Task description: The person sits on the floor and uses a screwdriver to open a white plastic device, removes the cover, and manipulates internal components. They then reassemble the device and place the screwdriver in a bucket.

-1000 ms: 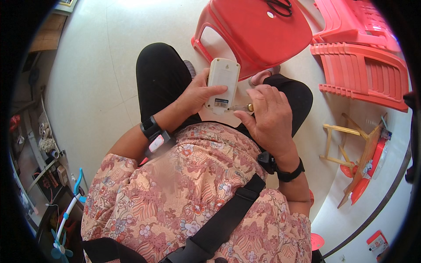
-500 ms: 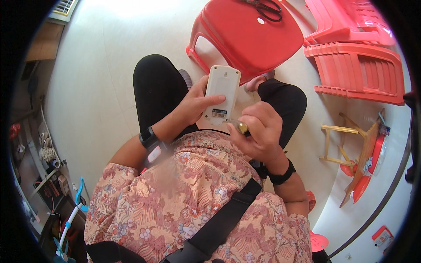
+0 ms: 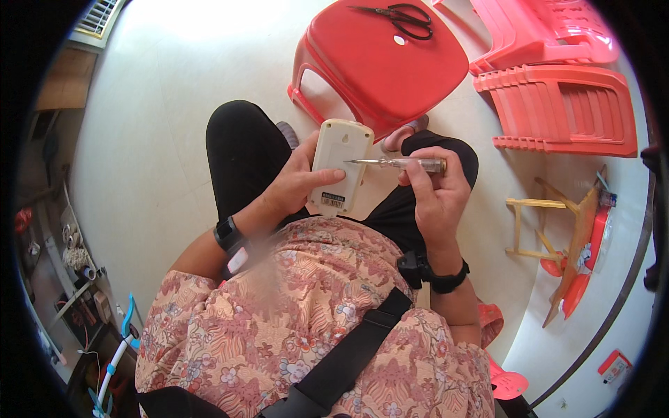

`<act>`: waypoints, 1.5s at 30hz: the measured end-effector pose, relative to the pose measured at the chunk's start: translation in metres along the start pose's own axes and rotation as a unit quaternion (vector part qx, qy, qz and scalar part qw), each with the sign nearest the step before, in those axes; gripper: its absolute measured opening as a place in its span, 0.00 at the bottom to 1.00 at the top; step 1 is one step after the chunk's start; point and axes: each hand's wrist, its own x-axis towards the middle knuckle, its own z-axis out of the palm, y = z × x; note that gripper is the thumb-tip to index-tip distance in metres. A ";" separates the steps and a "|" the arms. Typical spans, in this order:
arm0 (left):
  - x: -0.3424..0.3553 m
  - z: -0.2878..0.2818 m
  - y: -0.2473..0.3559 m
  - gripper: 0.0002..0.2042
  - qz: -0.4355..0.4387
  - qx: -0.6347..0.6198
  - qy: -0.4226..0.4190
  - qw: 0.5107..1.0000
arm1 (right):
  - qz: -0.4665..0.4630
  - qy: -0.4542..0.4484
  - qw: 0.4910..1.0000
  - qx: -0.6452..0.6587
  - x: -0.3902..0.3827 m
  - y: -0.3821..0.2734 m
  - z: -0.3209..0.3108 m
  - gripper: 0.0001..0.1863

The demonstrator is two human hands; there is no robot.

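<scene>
My left hand [image 3: 300,180] grips a cream-coloured flat device casing [image 3: 341,157] by its left side, thumb lying across the back. That back face is turned up, with a hanging slot near the top, screw holes at the corners and a barcode label [image 3: 332,200] low down. In my right hand [image 3: 439,188] is a screwdriver [image 3: 401,163] with a clear handle, pinched between thumb and fingers. Its thin metal shaft points left, and the tip lies over the middle of the casing; whether it touches I cannot tell.
Ahead stands a red plastic stool [image 3: 383,63] with black-handled scissors [image 3: 411,19] on top. Stacked red stools [image 3: 557,111] lie on their side at the right, near a wooden folding stool [image 3: 540,223]. Cluttered shelves [image 3: 70,279] line the left.
The screwdriver has swung from the casing's bottom corner up to its middle, and its shaft now shows fully. The casing has shifted slightly left and down.
</scene>
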 end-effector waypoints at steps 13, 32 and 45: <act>0.000 0.004 0.003 0.30 -0.008 0.060 0.018 0.998 | -0.235 0.029 0.970 -0.049 0.005 -0.004 -0.009 0.10; 0.001 0.004 -0.001 0.32 0.017 0.087 0.022 0.996 | -0.332 -0.009 0.923 -0.192 0.011 -0.012 -0.002 0.10; 0.002 0.001 -0.006 0.32 0.018 0.098 0.029 0.995 | -0.350 -0.097 0.900 -0.240 0.018 -0.014 -0.005 0.13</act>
